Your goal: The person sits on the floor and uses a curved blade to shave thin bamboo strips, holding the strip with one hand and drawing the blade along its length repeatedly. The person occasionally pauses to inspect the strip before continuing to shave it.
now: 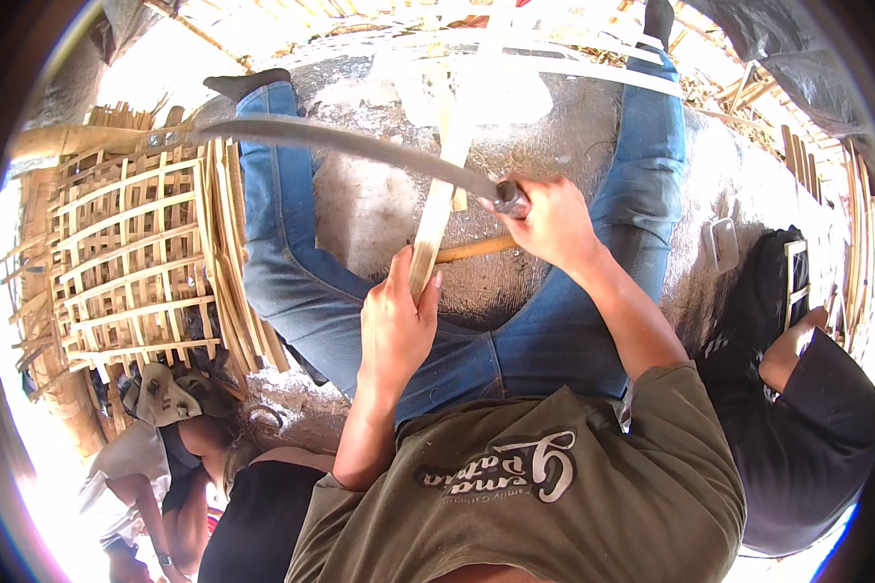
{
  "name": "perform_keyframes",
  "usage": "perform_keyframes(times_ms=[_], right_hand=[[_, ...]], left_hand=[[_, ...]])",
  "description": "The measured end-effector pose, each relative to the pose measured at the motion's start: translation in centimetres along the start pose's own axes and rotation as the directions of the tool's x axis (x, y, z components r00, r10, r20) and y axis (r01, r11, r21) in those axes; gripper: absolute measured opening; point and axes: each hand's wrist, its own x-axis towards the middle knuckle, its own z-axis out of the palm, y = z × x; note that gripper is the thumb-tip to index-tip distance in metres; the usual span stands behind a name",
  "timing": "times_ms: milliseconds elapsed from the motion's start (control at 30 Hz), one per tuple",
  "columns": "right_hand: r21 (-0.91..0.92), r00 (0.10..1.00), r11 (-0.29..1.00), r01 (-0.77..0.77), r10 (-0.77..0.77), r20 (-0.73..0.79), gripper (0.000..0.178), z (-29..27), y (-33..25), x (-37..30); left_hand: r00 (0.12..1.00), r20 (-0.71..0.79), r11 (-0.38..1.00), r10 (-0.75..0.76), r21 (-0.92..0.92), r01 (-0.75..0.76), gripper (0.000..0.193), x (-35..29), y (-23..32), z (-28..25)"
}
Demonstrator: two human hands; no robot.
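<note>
My left hand (397, 325) is closed around the near end of a flat, pale bamboo strip (432, 225), which stretches away from me between my legs. My right hand (554, 222) grips the handle of a machete. The long, curved machete blade (360, 146) points to the left and crosses the strip a little beyond my left hand; whether it touches the strip I cannot tell. Just past my lap, a short yellowish bamboo piece (478, 250) lies crosswise, partly behind the strip and my right hand.
My jeans-clad legs (642, 175) are spread on the dark, worn floor (360, 209). Woven bamboo lattice panels (131, 257) and upright slats stand at left. Pale strips (603, 73) lie at the far end. People sit close by at lower left and right, one in black clothing (807, 428).
</note>
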Motion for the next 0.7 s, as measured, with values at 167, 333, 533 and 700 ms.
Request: perform_keyframes(times_ms=[167, 333, 533, 700], right_hand=[[-0.096, 0.989, 0.994, 0.043, -0.029, 0.148, 0.013, -0.3, -2.2, -0.7], [-0.212, 0.974, 0.977, -0.024, 0.072, 0.217, 0.014, -0.8, -3.9, -0.3], [-0.282, 0.978, 0.959, 0.041, 0.019, 0.206, 0.014, -0.4, -2.8, 0.0], [-0.413, 0.967, 0.908, -0.077, 0.169, 0.191, 0.016, -2.9, -1.4, 2.7]], left_hand=[[0.996, 0.034, 0.997, -0.079, -0.012, 0.079, 0.039, 0.4, 1.4, 0.5], [0.997, 0.015, 0.996, -0.082, -0.034, 0.082, 0.041, 0.2, 1.5, 0.6], [0.995, 0.036, 0.986, -0.097, -0.13, 0.101, 0.037, -0.6, 1.5, 0.3], [0.996, 0.042, 0.975, -0.077, -0.205, 0.084, 0.036, -1.7, 1.9, 0.0]])
